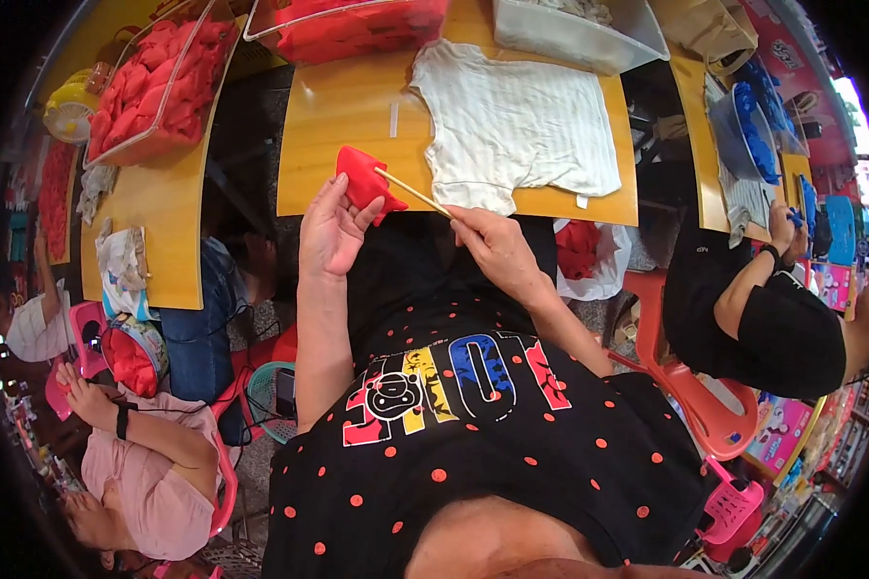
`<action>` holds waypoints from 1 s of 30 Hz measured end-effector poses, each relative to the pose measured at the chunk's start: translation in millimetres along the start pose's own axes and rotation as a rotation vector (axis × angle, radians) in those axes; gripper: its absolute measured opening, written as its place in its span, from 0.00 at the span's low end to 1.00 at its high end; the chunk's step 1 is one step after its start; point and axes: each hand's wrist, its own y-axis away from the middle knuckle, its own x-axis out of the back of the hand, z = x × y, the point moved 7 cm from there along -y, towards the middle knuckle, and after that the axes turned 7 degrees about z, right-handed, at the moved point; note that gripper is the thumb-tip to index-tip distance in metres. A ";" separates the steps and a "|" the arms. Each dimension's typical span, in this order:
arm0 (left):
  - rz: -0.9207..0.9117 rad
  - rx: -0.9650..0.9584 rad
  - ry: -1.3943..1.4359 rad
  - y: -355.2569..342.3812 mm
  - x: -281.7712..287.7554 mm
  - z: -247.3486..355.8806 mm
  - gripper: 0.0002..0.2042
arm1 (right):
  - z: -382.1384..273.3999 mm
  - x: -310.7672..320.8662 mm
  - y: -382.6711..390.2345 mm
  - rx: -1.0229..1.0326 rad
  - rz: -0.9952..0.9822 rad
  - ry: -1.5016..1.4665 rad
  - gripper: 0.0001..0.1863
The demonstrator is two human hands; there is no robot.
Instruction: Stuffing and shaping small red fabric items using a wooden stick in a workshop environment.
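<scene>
A small red fabric piece (360,177) is held above the near edge of the wooden table, pinched at its lower side by the fingers of my left hand (330,234). My right hand (497,251) grips a thin wooden stick, like a chopstick (417,198). The stick's far tip meets the right side of the red piece; whether it goes inside is hard to see. Just beyond my right hand, a white striped cloth garment (521,121) lies spread on the table (343,106).
A red-filled clear bin (357,29) and a whitish bin (579,37) stand at the table's far side. A small pale strip (393,121) lies on the tabletop. Below its right edge hangs a white bag (603,265) with red pieces. Other people sit at tables left and right.
</scene>
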 end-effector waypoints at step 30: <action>-0.058 -0.049 -0.366 47.8 -4.7 -8.3 0.10 | -3.8 -21.5 32.4 -0.056 -0.140 -0.087 0.14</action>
